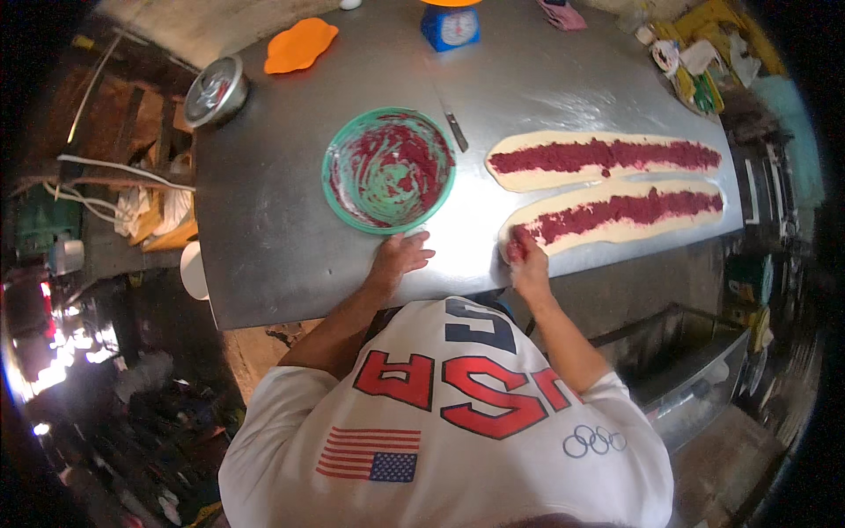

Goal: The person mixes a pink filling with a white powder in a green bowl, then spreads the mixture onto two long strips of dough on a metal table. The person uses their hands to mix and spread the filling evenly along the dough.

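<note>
Two long flat strips of dough lie side by side on the metal table, the far strip [528,179] and the near strip [594,239]. Each bears a band of dark red filling [610,213] along its length. My right hand [526,257], its fingers stained red, is at the left end of the near strip; whether filling is in its fingers cannot be told. My left hand [401,256] rests by the near rim of a green bowl [389,171], fingers apart and holding nothing. Red filling is smeared over the bowl's inside. A knife [455,132] lies between bowl and dough.
The steel table [264,264] carries a blue scale [451,28] at the far edge, an orange plastic piece [300,46] and a metal pot [216,92] at the far left. A container of mixed items [700,72] stands at the far right. A metal bin [693,369] is below the right side.
</note>
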The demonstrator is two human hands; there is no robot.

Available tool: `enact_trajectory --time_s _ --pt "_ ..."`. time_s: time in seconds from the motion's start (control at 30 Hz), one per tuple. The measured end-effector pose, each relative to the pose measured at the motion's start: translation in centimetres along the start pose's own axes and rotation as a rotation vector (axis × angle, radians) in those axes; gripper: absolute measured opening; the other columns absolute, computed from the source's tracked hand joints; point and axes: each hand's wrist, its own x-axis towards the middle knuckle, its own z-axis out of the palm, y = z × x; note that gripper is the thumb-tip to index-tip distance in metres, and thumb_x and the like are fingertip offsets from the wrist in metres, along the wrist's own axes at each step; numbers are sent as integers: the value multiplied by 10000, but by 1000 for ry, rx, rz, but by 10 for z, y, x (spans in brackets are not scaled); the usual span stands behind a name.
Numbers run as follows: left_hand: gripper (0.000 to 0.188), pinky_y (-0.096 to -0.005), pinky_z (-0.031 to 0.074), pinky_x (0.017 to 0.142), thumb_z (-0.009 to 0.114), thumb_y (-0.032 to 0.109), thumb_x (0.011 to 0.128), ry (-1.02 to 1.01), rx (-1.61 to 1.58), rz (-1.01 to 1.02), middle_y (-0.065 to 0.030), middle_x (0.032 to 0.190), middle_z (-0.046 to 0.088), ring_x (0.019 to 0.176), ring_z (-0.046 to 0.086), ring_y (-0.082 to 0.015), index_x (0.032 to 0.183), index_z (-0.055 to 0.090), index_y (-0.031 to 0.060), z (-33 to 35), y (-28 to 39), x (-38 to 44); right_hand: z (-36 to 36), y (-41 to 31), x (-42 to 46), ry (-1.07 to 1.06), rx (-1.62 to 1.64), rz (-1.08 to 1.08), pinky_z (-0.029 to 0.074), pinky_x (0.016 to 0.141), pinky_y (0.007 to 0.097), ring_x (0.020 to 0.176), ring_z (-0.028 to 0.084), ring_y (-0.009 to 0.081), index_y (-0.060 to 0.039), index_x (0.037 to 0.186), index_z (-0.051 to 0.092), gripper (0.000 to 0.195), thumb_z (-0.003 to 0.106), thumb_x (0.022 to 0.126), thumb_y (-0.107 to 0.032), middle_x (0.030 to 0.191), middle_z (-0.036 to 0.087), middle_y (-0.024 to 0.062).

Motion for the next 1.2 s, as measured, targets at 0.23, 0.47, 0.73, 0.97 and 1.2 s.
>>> enact_trajectory --time_s 0.23,0.47,0.73,0.97,1.2 --pt "725 -521 512 906 624 397 911 330 -314 1 -181 1402 452 1073 620 -353 1444 291 35 -36 27 10 -21 -85 52 3 305 32 513 859 271 936 649 158 44 1140 648 246 619 949 -108 1025 695 85" --pt "494 -374 488 941 495 2 887 643 133 168 -163 1282 593 1094 613 -263 1378 500 56 -7 114 12 74 -201 113 -399 -509 -580 511 892 452 992 644 399 6 1150 639 359 644 854 -198 1061 676 238" --pt "571 -358 308 1152 443 -83 793 617 233 616 -209 1441 486 1366 443 -297 1353 529 -11 -9 71 30 134 -150 112 -280 -687 -452 512 918 479 1006 659 395 16 1147 625 390 594 863 -250 1060 668 279" --pt "562 -356 336 1130 452 -61 814 683 181 560 -210 1411 511 1338 470 -294 1373 497 -32 6 71 14 164 -126 75 -473 -373 -315 539 771 490 846 676 411 67 900 664 248 631 778 -146 844 670 297" --pt "481 -404 504 932 540 43 923 737 -105 296 -196 1236 593 1043 630 -291 1386 445 -46 -13 80 20 87 -124 70 -496 523 90 521 831 372 888 665 236 21 1103 672 274 592 919 -166 965 707 150"
